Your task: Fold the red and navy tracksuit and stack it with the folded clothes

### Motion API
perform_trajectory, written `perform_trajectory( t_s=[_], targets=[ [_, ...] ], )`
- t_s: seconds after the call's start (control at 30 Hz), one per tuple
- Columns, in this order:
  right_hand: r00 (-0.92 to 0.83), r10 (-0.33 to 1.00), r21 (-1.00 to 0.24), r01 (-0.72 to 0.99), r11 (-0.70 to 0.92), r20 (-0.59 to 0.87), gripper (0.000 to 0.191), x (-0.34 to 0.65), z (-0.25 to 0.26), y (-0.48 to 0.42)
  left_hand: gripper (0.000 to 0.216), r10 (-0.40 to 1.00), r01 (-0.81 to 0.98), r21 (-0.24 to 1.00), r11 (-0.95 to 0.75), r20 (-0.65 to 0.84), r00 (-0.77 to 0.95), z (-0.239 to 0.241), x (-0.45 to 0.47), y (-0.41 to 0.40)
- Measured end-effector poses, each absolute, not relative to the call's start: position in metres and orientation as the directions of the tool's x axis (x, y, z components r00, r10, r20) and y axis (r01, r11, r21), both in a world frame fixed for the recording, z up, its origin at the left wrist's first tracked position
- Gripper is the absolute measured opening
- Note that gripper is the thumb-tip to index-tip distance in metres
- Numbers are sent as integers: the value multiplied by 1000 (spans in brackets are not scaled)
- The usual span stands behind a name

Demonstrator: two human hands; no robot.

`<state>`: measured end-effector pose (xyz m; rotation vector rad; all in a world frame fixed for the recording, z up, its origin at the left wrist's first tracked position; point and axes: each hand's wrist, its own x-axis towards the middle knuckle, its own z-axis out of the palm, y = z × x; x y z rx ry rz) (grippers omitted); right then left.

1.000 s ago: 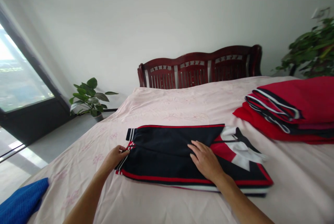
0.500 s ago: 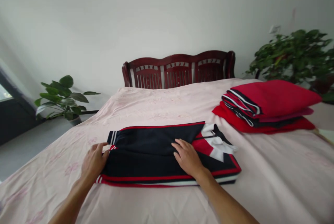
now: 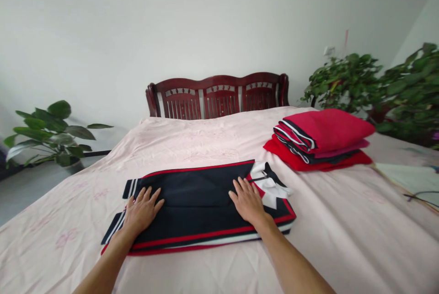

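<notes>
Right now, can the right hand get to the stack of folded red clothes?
Probably yes, with a stretch: the right hand rests open on the folded navy top, and nothing tall seems to stand between it and the stack of folded red clothes.

Pink-covered bed (image 3: 185,141) — on it, a folded navy garment (image 3: 195,191), a red clothes stack (image 3: 331,131)

The left hand (image 3: 141,211) and right hand (image 3: 248,200) press the folded navy garment (image 3: 195,193).
</notes>
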<state>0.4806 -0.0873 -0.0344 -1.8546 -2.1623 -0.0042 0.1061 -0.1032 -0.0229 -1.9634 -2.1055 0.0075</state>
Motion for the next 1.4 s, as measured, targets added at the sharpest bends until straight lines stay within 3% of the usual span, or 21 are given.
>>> perform_trajectory(
  t_s=[0.3,0.57,0.83,0.93,1.07,1.23,1.3,1.4],
  targets=[
    [-136,969,-107,981,160,207,61,530,-39,-84,54,982,969,-224,99,177,-60,-23,110,-104],
    [-135,926,-95,979,179,353,57,568,-49,-81,54,978,971,-209,113,198,-72,-24,113,-104],
    [-16,952,-105,993,50,304,53,523,-23,-80,53,962,975,-200,93,270,-37,-29,116,-107],
    [-123,938,-134,976,174,323,55,477,-12,-87,53,961,976,-194,95,275,-39,-28,117,-107],
    [-382,895,-168,890,423,229,59,441,-17,-93,53,966,974,-197,113,250,-62,-26,117,-108],
    [-280,943,-165,936,310,181,58,473,-29,-80,53,966,974,-197,115,250,-64,-27,116,-107],
    [-227,947,-203,940,275,228,52,492,-30,-71,53,965,973,-198,115,255,-63,-29,115,-106],
    [-65,959,-435,881,184,275,42,513,-28,-59,53,961,973,-197,118,269,-61,-30,116,-106]
  ],
)
